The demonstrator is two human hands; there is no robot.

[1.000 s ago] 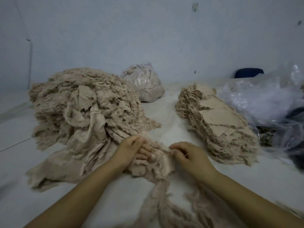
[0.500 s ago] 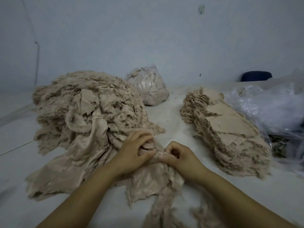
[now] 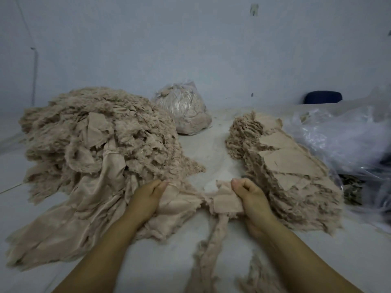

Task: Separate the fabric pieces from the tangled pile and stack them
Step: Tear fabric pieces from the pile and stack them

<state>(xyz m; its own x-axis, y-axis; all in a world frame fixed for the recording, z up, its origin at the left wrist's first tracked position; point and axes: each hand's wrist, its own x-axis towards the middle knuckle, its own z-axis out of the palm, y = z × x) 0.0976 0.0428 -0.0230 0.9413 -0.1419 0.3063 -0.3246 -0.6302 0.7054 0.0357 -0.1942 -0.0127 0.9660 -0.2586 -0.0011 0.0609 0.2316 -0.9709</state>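
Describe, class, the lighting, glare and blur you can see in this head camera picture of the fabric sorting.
Head view: dim, flat, bluish light with weak shadows; glare on the clear plastic sheeting; wide-angle bending at the edges; soft blur on the tangled pile; both the left hand and right hand are fairly sharp.

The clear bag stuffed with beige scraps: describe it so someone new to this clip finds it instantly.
Start at the big tangled pile of beige fabric on the left. Just behind its far right edge, near the wall, sits the clear bag. Unlike the loose, crumpled plastic sheeting on the right, it is a rounded bundle packed full of beige scraps.
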